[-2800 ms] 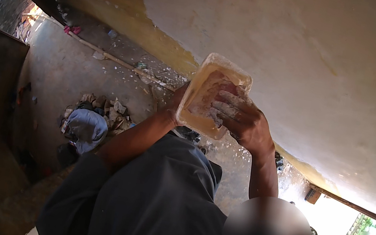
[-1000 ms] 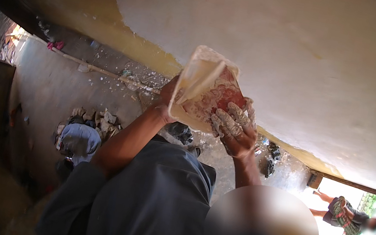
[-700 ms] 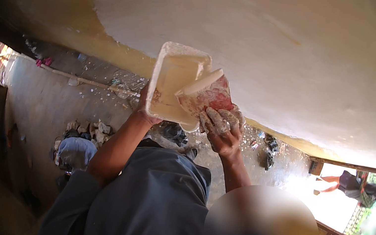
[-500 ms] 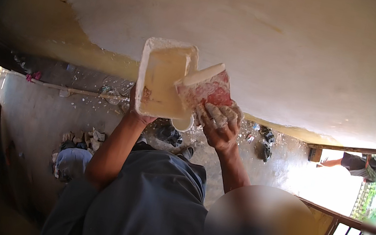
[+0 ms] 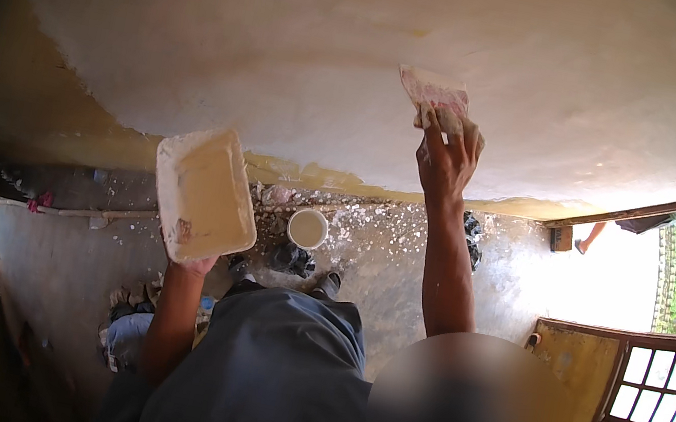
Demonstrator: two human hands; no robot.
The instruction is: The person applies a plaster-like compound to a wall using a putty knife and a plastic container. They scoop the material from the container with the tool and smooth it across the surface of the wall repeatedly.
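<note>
The right hand [image 5: 447,153] was raised to the wall [image 5: 296,41], fingers spread and gripping a flat scraper [image 5: 435,94] by its lower edge. The blade, smeared pink and white, lay pressed against the pale plastered surface, well above the yellow band [image 5: 317,176] that ran along the foot of the wall.

The left hand [image 5: 189,262] was lower and off to the left, closed on the bottom edge of a tray [image 5: 203,195]. The tray was rectangular, whitish, caked along its rim, and tilted so its shallow cream-coloured inside faced the camera. It was held clear of the wall and well apart from the scraper.

Below, between the two forearms, a small white bucket [image 5: 308,228] stood on the floor [image 5: 59,252], just beside dark clumps of debris, with white flecks scattered across the concrete near the wall. A heap of rubble and a bluish sack [image 5: 127,332] lay by the left elbow. To the right a window [image 5: 664,386] with white panes sat in a yellow wall, and beyond an open doorway [image 5: 607,276] bright daylight showed another person's leg [image 5: 591,236]. The person wore a grey-blue shirt [image 5: 263,379].
</note>
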